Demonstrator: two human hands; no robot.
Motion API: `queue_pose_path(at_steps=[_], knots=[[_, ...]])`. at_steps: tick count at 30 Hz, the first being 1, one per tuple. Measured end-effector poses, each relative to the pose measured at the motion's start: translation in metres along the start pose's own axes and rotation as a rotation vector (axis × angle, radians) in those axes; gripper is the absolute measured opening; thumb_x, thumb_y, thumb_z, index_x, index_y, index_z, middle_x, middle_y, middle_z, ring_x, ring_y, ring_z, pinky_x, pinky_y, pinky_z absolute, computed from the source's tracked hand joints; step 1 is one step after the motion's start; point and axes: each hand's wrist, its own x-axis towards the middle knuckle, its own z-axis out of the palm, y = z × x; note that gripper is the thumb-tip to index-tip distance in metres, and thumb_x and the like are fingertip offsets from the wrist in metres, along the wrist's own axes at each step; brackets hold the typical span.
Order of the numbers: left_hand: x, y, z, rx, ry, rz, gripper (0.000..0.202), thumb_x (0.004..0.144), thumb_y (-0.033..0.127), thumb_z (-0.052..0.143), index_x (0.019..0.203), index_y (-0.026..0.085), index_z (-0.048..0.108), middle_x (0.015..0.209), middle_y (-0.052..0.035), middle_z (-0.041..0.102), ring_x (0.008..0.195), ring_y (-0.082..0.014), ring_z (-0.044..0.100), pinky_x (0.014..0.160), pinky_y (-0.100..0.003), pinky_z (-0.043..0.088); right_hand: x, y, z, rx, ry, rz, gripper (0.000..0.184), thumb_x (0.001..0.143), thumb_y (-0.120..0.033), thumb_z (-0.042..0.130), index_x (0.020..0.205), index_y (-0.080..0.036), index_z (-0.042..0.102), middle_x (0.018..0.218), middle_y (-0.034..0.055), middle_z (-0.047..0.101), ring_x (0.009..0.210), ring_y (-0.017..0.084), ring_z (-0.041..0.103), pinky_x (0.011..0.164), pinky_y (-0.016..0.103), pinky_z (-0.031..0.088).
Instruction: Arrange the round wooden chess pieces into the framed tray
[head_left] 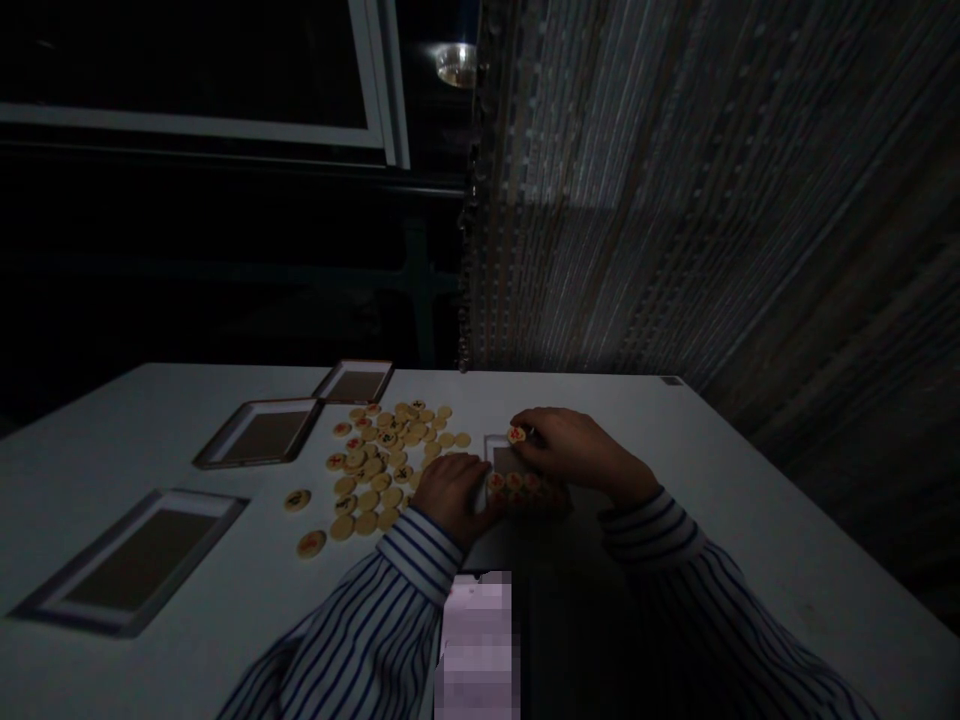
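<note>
My right hand (574,450) pinches a round Chinese chess piece (516,434) with a red character, over the far end of a small shallow box (487,445). Inside that box, rows of red-marked pieces (514,481) lie face up at the near end, while part of its grey-brown floor shows bare. My left hand (450,492) is curled against the box's left side, its thumb at the near left corner. Left of it spreads a loose heap of pale wooden chess pieces (375,465), some showing red or black characters, others blank side up.
Three shallow tray-like box parts (135,560) (259,432) (354,380) lie along the left of the white table (247,630). Two pieces (297,499) (310,543) sit apart from the heap. A beaded string curtain (600,200) hangs behind the table. The room is dim.
</note>
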Motion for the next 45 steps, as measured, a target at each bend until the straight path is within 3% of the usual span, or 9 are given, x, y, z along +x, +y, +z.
queue_pose_path(at_steps=[9,45], knots=[[-0.001,-0.003,0.001,-0.003,-0.091,-0.019,0.054,0.065,0.050,0.058,0.109,0.018,0.054,0.112,-0.0089,0.058,0.109,-0.0278,0.046,0.094,-0.046,0.030,-0.001,0.005,0.001,-0.058,-0.022,0.017,0.031,0.080,-0.031,0.042,0.104,-0.019,0.056,0.100,0.0070,0.063,0.090,0.020,0.055,0.073,0.027,0.037],[0.000,0.000,-0.004,0.022,-0.076,-0.063,0.052,0.062,0.044,0.063,0.107,0.020,0.054,0.113,-0.0088,0.058,0.108,-0.0282,0.047,0.093,-0.047,0.032,-0.001,0.011,0.005,-0.138,-0.137,0.071,0.032,0.079,-0.034,0.043,0.103,-0.020,0.057,0.095,0.0079,0.064,0.087,0.021,0.057,0.066,0.027,0.034]])
